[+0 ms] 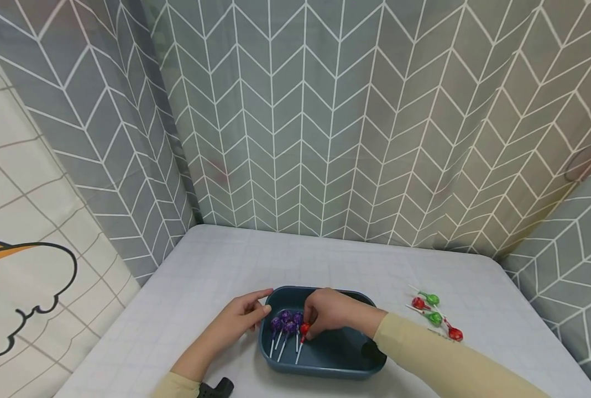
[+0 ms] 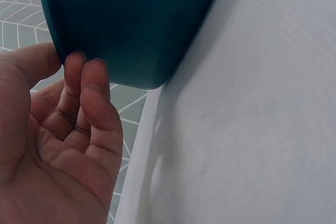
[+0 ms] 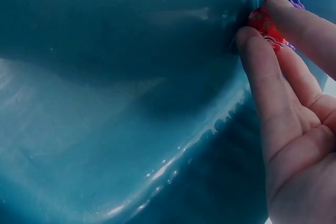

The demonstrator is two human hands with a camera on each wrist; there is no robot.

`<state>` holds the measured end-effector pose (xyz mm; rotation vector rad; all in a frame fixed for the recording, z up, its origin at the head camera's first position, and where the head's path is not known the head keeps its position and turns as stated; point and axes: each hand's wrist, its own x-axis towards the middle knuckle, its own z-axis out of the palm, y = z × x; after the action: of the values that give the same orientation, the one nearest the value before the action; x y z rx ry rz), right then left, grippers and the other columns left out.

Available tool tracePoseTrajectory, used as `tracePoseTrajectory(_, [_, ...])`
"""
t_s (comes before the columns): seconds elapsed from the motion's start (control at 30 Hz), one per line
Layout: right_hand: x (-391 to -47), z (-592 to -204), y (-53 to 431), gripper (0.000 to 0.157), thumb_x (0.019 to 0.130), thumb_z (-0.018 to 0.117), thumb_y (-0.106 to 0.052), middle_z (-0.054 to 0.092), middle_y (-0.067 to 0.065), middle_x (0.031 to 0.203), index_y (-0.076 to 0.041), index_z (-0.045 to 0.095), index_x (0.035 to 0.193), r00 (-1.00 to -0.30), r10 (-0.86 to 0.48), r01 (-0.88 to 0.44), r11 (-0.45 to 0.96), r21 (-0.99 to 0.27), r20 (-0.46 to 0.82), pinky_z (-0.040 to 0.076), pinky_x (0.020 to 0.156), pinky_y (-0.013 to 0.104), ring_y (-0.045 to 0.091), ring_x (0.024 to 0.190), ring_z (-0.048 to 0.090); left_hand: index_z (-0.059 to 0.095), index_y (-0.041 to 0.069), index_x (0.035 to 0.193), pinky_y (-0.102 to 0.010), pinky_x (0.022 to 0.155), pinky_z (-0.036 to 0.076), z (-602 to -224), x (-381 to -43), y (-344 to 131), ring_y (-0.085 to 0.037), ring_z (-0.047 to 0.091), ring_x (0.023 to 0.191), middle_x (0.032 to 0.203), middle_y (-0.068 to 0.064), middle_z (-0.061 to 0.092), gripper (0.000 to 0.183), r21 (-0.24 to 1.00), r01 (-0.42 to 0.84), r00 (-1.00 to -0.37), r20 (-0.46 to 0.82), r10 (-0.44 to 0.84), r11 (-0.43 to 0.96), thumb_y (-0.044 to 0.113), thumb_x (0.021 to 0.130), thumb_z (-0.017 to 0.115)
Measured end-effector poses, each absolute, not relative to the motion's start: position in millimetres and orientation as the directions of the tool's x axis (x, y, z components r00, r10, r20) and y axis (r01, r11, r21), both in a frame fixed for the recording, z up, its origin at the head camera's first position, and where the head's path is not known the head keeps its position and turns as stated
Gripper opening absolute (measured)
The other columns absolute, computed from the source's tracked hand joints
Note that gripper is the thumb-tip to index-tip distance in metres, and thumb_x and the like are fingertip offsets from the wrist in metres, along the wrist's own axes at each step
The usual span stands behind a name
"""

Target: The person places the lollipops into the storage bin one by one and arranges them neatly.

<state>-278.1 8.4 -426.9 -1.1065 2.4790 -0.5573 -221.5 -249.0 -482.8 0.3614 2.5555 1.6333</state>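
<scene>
Nearest us, the red lollipop is at nine o'clock in the blue tray, its stick towards seven, pinched by the right hand; we would set it down gently, line its stick up with its neighbours, and part the fingers only once it lies steady. The left hand touches the rim around ten; we cannot tell whether it grips. Four purple lollipops cluster just left of the red one. Slightly beyond, at three o'clock, two green lollipops and two loose red lollipops lie on the table.
</scene>
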Motion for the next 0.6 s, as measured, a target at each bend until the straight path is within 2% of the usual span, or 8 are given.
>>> tracePoseTrajectory(0.6, [-278.5,-428.5,9.6,0.025,0.071,0.091,-0.025,0.062,-0.014,0.071,-0.017,0.07,0.081,-0.639,-0.747,-0.609,0.637,-0.474,-0.183,0.049,0.06,0.022,0.002,0.064,0.058,0.053,0.016,0.143,-0.031,0.062,0.053,-481.9,-220.7,-248.3,-0.025,0.06,0.073,0.082,-0.003,0.063,0.046,0.894,0.155,-0.97,0.058,0.235,0.42,0.031,0.1,0.06])
